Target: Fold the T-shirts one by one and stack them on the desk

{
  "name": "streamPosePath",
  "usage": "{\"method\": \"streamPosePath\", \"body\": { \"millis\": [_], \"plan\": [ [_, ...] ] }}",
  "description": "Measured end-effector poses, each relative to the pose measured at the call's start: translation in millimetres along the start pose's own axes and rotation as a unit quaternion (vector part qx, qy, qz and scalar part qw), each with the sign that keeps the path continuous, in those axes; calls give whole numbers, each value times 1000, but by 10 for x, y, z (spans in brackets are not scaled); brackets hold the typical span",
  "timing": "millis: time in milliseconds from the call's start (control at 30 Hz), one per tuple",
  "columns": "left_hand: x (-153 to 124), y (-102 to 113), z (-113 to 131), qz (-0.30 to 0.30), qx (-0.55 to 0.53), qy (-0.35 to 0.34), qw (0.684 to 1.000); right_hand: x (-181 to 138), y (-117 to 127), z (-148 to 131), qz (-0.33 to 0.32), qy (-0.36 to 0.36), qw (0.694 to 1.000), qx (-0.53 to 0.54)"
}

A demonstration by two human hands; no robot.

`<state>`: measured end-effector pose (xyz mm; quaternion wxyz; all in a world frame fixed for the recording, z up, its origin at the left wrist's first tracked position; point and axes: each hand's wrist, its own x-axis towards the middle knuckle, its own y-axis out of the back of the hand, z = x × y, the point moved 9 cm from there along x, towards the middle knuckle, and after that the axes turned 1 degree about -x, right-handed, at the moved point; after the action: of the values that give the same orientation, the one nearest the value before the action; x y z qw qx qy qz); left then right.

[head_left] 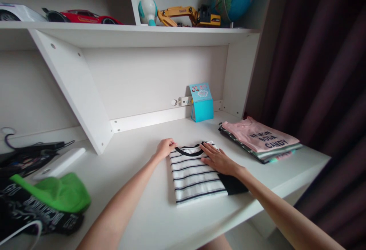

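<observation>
A folded white T-shirt with black stripes (192, 177) lies on the white desk (148, 212) in front of me. My left hand (165, 147) pinches its top left corner by the black collar, fingers closed on the cloth. My right hand (219, 159) lies flat with fingers stretched out on the shirt's right side. A black part of the shirt (233, 184) sticks out under my right wrist.
A stack of folded clothes topped by a pink shirt (259, 137) sits at the desk's right. A green cap (55, 192) and dark clothing (34, 212) lie at the left. A blue card stand (201, 103) is at the back. Toys and a globe fill the shelf above.
</observation>
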<state>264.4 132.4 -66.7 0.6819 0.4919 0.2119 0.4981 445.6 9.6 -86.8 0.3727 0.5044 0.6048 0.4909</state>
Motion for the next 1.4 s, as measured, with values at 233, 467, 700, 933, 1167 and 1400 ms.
{"method": "streamPosePath", "body": {
  "millis": [233, 467, 700, 933, 1167, 1400],
  "plan": [
    [-143, 187, -30, 22, 60, 55, 996, 0, 73, 106, 5, -7, 1000, 6],
    [-779, 165, 128, -101, -66, 31, 992, -210, 332, 562, 35, -94, 995, 7],
    [-1364, 93, 459, -151, -111, 47, 981, -205, 303, 429, 24, -84, 994, 70],
    [-1625, 124, 440, -171, -411, 181, 877, -377, 385, 386, 36, -59, 978, 199],
    [-2008, 42, 640, -169, -563, 214, 780, -628, 305, 358, 34, -41, 957, 285],
    [-1951, 44, 600, -204, -427, 166, 865, -736, 364, 431, 45, -38, 934, 352]
  ]
}}
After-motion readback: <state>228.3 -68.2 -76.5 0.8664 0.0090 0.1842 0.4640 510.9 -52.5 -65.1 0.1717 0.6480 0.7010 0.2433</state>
